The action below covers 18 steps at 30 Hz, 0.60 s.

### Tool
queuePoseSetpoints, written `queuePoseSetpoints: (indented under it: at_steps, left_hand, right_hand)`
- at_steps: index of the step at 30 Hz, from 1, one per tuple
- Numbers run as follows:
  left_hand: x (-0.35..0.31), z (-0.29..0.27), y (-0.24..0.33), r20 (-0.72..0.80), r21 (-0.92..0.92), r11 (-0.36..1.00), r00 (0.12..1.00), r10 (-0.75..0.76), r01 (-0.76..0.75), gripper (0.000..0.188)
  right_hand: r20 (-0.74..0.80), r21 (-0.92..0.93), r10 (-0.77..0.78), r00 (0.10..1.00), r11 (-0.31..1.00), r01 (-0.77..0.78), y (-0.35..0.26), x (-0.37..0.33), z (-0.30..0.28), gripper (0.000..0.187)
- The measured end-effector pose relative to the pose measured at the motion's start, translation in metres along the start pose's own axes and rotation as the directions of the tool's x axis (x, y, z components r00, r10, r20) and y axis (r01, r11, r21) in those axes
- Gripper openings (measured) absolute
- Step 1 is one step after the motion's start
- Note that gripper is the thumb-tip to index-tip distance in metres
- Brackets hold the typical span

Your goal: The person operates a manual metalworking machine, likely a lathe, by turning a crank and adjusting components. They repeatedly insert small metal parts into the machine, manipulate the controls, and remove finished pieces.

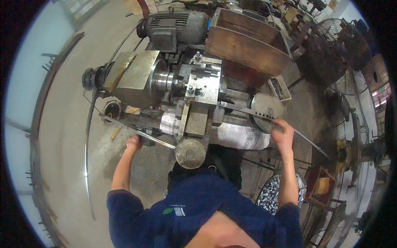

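One tub (305,189) of silvery pieces (271,195)

1. Dk navy-blue cloth shirt (198,194), short slvs (287,221), open V-shaped collar (244,221).
2. L chest: small emblem (179,211), green leaf shape + pale blue/white patch, lt lettering.
3. L slv hem (120,191): thin reddish edge.
4. Blk cloth trousers (229,161), partly hidden.
5. L hand (133,143), R hand (283,131), forearms (287,173): all bare.
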State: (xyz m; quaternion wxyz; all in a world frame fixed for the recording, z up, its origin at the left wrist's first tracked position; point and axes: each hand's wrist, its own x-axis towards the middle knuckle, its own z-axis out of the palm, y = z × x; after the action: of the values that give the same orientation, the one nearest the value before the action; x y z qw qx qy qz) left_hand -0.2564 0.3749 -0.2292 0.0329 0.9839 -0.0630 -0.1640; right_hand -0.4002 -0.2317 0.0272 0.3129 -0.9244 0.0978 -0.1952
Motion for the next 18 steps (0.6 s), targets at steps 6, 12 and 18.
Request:
queuePoseSetpoints:
  at_steps: [6, 12, 18]
  left_hand:
    - [-0.056, -0.125, -0.007, -0.099, -0.219, 0.964, 0.980, -0.175, 0.150, 0.037]
    - [-0.143, -0.210, -0.068, -0.645, -0.337, 0.923, 0.669, -0.369, 0.184, 0.029]
    - [-0.178, -0.157, -0.134, -0.205, -0.308, 0.701, 0.675, -0.709, 0.643, 0.044]
  right_hand:
    - [0.106, 0.209, -0.494, 0.863, 0.859, 0.467, -0.116, 0.088, 0.064, 0.036]
    - [0.226, 0.102, -0.678, 0.700, 0.731, 0.675, -0.191, 0.135, 0.169, 0.022]
    - [0.441, -0.014, -0.384, 0.811, 0.901, 0.435, -0.216, 0.140, 0.210, 0.021]
